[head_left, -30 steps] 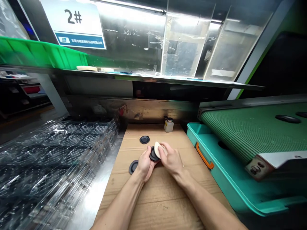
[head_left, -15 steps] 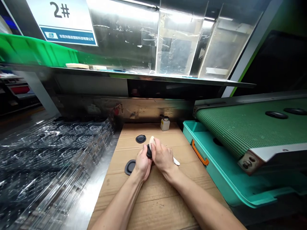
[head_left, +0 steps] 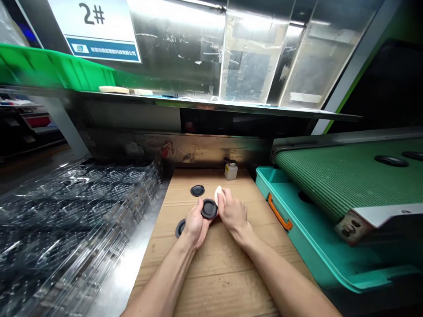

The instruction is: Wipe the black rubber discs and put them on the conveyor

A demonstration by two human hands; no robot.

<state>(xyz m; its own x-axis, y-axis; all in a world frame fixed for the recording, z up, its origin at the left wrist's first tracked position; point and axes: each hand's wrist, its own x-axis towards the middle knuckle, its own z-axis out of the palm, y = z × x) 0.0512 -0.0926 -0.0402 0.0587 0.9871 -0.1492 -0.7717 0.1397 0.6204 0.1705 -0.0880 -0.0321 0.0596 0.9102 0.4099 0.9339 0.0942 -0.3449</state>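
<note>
My left hand (head_left: 194,226) grips a round black disc (head_left: 209,208) by its edge, its recessed face turned up toward me. A white pad (head_left: 218,193), perhaps a sponge or folded cloth, is pinched in my right hand (head_left: 234,213) at the right rim of the disc. Behind my hands a second black disc (head_left: 197,190) lies flat on the cardboard (head_left: 228,273). Partly hidden by my left hand, a third black disc (head_left: 180,228) rests to its left. A small whitish bottle (head_left: 231,170) with a dark top stands at the back of the cardboard.
Stacked clear plastic trays (head_left: 82,220) fill the left side. At right, a teal bin (head_left: 310,251) with an orange handle (head_left: 279,212) sits partly under a green conveyor belt (head_left: 330,176) carrying black discs (head_left: 391,161). A metal shelf (head_left: 231,107) with a green crate (head_left: 56,68) crosses above.
My right hand with the white pad has shifted right, off the disc's face toward its rim. More of the held disc shows now. The whole view has shifted slightly.
</note>
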